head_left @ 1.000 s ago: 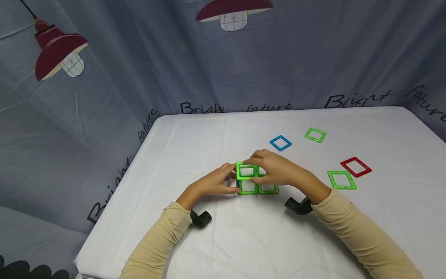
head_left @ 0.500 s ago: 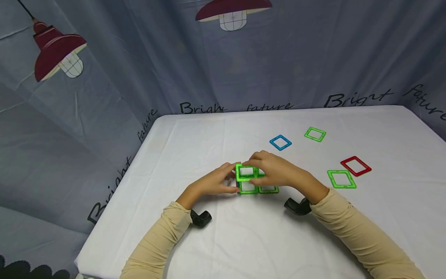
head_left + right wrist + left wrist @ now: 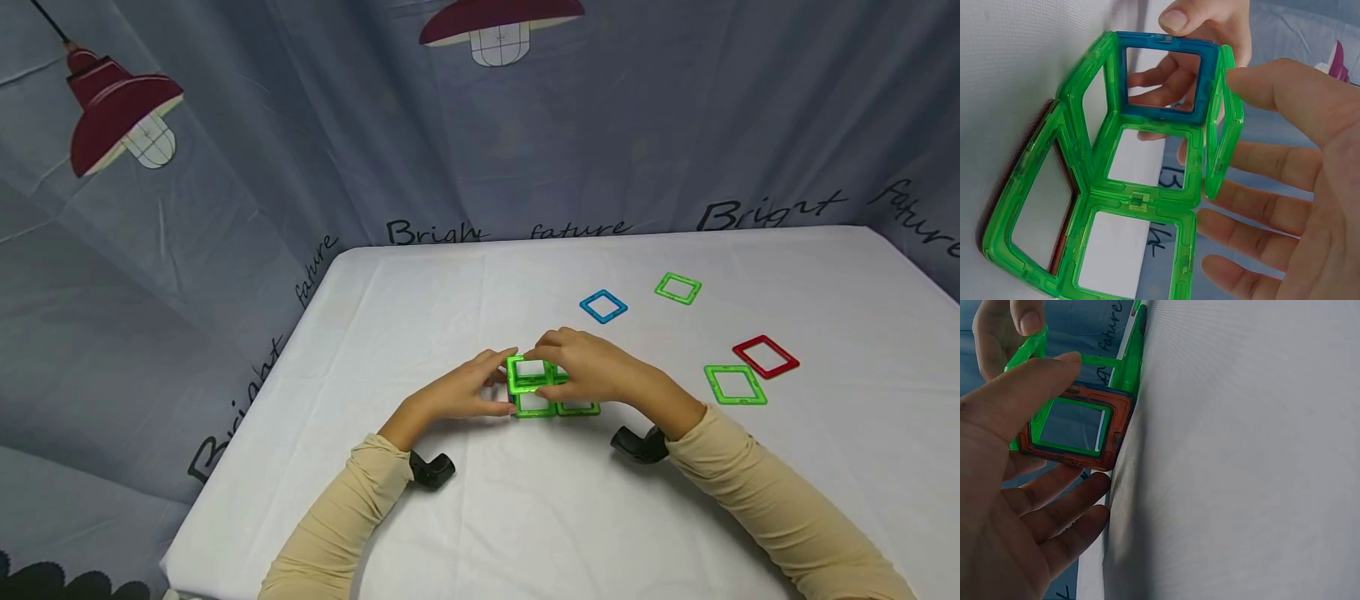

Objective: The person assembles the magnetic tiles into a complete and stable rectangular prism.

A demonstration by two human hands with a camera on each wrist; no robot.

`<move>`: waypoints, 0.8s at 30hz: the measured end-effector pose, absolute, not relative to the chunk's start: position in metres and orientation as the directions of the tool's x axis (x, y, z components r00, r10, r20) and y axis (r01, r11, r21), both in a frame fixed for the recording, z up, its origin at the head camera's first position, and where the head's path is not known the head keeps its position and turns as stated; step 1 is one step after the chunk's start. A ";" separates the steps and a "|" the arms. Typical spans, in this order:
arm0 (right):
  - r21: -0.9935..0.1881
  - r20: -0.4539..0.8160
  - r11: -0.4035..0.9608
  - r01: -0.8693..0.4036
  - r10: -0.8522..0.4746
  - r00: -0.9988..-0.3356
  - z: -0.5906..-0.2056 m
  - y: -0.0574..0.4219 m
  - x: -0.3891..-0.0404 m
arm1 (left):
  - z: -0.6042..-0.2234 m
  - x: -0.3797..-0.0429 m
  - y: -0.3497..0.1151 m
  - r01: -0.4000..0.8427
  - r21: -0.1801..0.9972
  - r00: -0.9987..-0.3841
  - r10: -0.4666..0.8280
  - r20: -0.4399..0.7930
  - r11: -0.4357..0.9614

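A small structure of square magnetic tiles stands on the white table. Green tiles form its floor and back. Its left wall shows a blue tile in the right wrist view and an orange-red tile in the left wrist view. My left hand grips this left end, thumb at the front and index finger behind. Over the left half of the structure, my right hand pinches a green magnetic tile between thumb and fingers. That tile lies across the top, right at the blue tile's upper edge.
Loose tiles lie flat beyond and to the right: a blue one, a far green one, and a red one touching a nearer green one. Black mounts sit at both wrists. A grey printed curtain hangs behind the table.
My right hand and the top green tile have shifted slightly toward me. The left hand keeps its place at the left end, and the loose tiles have not moved.
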State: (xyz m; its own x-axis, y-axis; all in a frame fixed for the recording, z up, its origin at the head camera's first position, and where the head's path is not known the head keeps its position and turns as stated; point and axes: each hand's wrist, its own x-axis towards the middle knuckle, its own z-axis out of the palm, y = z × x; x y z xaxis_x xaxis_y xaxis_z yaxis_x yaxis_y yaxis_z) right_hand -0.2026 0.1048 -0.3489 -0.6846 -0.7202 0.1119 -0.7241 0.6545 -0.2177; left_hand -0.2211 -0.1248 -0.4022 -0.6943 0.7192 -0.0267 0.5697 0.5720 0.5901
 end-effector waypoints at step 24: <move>-0.214 0.021 0.718 -0.662 -0.674 -0.738 -0.341 0.119 -0.205 | -0.400 -0.218 -0.122 0.593 0.571 -0.716 0.696 0.052 0.568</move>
